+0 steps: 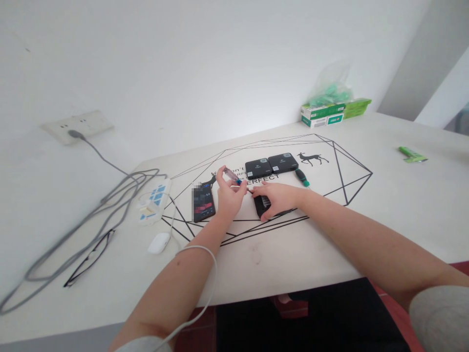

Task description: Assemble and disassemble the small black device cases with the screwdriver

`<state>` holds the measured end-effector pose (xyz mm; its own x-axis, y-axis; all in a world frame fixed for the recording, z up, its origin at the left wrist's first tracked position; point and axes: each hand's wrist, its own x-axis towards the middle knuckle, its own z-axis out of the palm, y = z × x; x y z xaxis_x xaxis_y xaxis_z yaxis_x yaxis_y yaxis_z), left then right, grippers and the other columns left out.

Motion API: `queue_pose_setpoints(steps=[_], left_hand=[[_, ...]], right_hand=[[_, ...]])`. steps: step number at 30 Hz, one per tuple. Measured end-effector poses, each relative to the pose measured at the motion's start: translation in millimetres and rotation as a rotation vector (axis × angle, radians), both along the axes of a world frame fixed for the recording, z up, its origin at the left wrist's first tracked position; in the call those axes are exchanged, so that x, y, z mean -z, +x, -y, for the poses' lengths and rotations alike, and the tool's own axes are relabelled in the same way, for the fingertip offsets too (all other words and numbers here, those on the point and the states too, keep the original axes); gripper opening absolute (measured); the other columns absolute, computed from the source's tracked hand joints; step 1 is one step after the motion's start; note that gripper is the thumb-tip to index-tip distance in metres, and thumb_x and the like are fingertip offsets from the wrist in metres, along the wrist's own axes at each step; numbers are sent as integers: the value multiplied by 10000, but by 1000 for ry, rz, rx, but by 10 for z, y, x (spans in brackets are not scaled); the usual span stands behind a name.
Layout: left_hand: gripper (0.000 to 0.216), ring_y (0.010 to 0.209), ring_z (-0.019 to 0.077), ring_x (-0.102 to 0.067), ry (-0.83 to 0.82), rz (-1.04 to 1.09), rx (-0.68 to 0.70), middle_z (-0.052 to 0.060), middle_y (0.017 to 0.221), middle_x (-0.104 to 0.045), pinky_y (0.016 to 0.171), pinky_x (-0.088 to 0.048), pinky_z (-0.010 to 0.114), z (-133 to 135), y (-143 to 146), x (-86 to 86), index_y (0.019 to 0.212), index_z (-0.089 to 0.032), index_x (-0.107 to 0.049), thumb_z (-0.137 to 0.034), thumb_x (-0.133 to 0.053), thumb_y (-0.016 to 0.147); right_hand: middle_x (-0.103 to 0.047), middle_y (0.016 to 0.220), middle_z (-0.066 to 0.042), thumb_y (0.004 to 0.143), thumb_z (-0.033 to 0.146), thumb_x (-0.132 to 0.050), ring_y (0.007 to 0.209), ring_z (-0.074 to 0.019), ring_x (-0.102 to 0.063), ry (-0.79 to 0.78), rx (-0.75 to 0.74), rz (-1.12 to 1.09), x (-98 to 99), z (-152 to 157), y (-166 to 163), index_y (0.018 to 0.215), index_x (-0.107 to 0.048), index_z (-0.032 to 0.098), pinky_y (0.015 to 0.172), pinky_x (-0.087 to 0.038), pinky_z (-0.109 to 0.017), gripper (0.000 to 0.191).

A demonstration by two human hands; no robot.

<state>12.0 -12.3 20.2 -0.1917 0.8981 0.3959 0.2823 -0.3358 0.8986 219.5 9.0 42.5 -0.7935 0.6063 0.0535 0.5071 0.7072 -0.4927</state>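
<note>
Evidently, left hand (230, 193) pinches clear plastic-handled screwdriver (232, 176), shaft slanting toward black slotted box (261, 210) under right hand (282, 198), curled around it, seemingly for steadiness; tip contact unclear. Beyond hands: two flat black square boxes (258, 168); black-and-green-handled screwdriver (302, 177) just past right hand, seemingly placed within reach.

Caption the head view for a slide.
Left hand holds a screwdriver to a black box gripped by the right hand, two other black boxes lying beyond.

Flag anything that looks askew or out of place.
The white cable is draped over the left forearm, where it could snag. Beside the glasses, the grey cord lies in untidy loops. A faint smudge mars the tabletop near its front edge.
</note>
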Motion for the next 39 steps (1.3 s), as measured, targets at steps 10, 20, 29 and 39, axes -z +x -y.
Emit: queue_pose_setpoints(steps=[10, 20, 29, 39], left_hand=[[619, 620, 175, -752, -124, 267, -107, -6, 865, -710, 631, -667, 326, -149, -61, 87, 1403, -262, -313, -224, -708, 928], [614, 641, 135, -738, -365, 548, -206, -2, 932, -670, 641, -685, 341, -209, -76, 100, 1316, -250, -327, -90, -739, 889], [582, 660, 154, -747, -401, 569, -157, 8, 908, -659, 646, -689, 342, -264, -118, 140, 1338, -204, -357, -17, -677, 889], [595, 692, 200, -768, -424, 596, -135, 44, 902, -686, 635, -687, 357, -303, -155, 174, 1249, -168, -430, -20, -793, 801]], right_hand=[[-554, 1567, -185, 618, 601, -901, 1518, -479, -390, -51, 46, 103, 0, 55, 41, 1511, -519, 240, 1192, -318, -709, 1036], [-516, 1617, -163, 616, 582, -899, 1450, -454, -487, 29, 16, 37, 63, 3, 54, 1533, -532, 224, 1191, -361, -640, 1050], [-444, 1675, -126, 624, 618, -893, 1532, -456, -379, 41, -20, 76, 75, -62, 134, 1558, -538, 304, 1251, -224, -663, 1047], [-519, 1611, -144, 597, 563, -921, 1444, -429, -487, 56, -53, 5, 88, -83, 115, 1527, -570, 255, 1220, -332, -600, 1040]])
